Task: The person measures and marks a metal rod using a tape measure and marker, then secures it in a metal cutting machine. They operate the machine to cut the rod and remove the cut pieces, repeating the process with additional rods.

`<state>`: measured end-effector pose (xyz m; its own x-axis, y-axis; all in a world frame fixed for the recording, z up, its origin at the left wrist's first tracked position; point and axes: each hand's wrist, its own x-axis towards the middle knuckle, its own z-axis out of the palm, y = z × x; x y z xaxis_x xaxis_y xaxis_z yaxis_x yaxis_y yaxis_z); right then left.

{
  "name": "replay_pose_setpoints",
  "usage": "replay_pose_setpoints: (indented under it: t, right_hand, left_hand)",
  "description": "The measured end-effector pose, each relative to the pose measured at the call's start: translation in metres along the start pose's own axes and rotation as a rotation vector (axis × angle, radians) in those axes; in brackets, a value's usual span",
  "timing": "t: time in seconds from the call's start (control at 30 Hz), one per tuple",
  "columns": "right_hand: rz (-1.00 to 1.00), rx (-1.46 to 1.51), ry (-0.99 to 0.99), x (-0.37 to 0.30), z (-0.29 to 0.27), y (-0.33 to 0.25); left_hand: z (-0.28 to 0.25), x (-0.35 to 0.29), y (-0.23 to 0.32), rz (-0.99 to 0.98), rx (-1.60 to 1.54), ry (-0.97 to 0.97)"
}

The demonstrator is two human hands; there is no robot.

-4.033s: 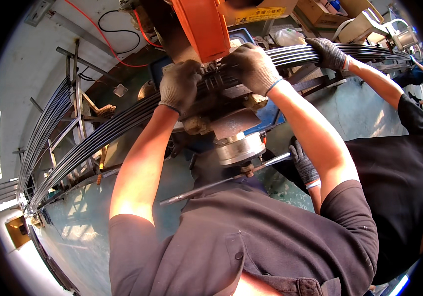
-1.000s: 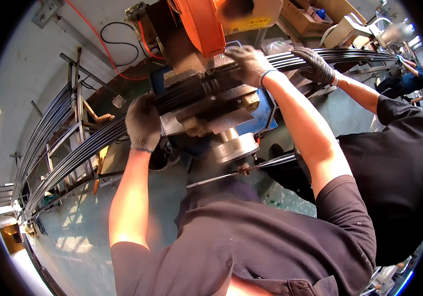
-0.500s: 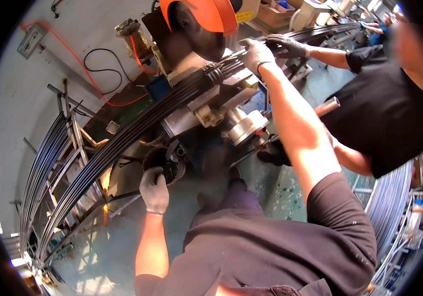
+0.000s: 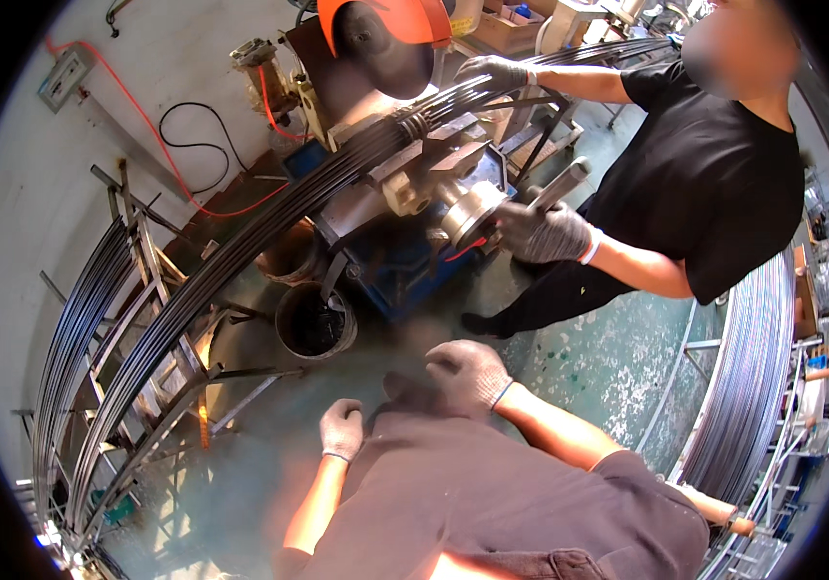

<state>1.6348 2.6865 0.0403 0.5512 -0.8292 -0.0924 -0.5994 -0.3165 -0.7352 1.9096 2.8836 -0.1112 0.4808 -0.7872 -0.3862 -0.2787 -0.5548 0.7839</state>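
Note:
My left hand [image 4: 342, 428], in a pale knitted glove, hangs in front of my body with its fingers curled in and nothing visible in them. My right hand [image 4: 469, 375], gloved alike, is held before my chest, fingers loosely bent and thumb apart, empty. Beyond both hands, a bundle of long dark metal rods [image 4: 269, 211] runs through a vise [image 4: 409, 188] under an orange-guarded cut-off saw [image 4: 385, 48]. A co-worker's gloved hand [image 4: 494, 73] rests on the rods at the right; their other gloved hand [image 4: 550, 235] grips the vise's bar handle [image 4: 561, 184].
A dark-filled bucket [image 4: 316, 324] stands on the floor below the rods. At the left a metal rack [image 4: 158, 300] supports more rods. The co-worker [image 4: 709, 184] stands at the right, near a large curved bundle of rods [image 4: 748, 377]. A red hose [image 4: 158, 126] hangs along the wall.
My right hand has left the rods and come back to my body; my left has drawn back too. The co-worker's hand slid along the rods toward the saw, and their other hand is on the handle.

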Motion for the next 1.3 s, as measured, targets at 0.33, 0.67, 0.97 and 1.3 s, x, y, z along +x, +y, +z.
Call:
replay_pose_setpoints:
  t: [0.33, 0.67, 0.97, 1.3]
  right_hand:
    - [0.024, 0.022, 0.115, -0.086, 0.033, 0.021]
    - [0.724, 0.114, 0.147, -0.291, 0.056, 0.092]
    - [0.78, 0.122, 0.358, -0.428, -0.033, 0.209]
    - [0.647, 0.249, 0.427, -0.438, -0.22, 0.313]
  left_hand:
    - [0.005, -0.026, 0.015, 0.043, 0.144, -0.177]
    - [0.01, -0.003, -0.037, 0.045, 0.727, -0.523]
    - [0.226, -0.116, 0.091, 0.231, 0.909, -0.916]
    - [0.528, -0.212, 0.254, 0.71, 0.589, -1.17]
